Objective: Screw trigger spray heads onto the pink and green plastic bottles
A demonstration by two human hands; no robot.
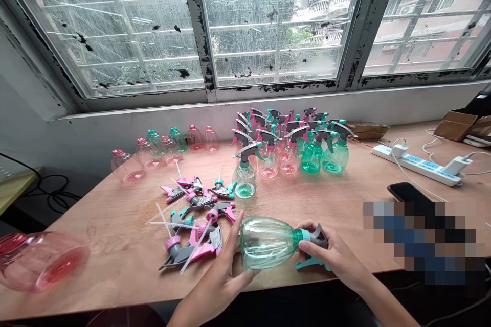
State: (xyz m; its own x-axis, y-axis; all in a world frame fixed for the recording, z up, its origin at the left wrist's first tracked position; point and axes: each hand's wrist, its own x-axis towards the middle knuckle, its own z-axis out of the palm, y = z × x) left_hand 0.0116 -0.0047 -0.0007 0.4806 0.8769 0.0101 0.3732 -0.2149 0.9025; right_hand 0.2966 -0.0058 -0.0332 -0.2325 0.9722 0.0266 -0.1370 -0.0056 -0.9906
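Note:
A clear green spray bottle (266, 242) lies on its side in the air above the table's front edge, its neck toward the right. My left hand (226, 271) cups the bottle's base, with fingers behind it and the thumb below. At the neck, my right hand (333, 253) grips the grey and teal spray head (315, 236), which sits on the bottle's mouth. Whether it is fully screwed down I cannot tell. Left of my hands, several loose pink, teal and grey spray heads (195, 196) with white tubes lie in a pile.
Assembled spray bottles (289, 156) crowd the back middle, with one green bottle (244, 179) in front. Headless pink and green bottles (164, 148) stand back left; a pink bottle (42, 260) is front left. A power strip (418, 163) and a phone (406, 193) lie right.

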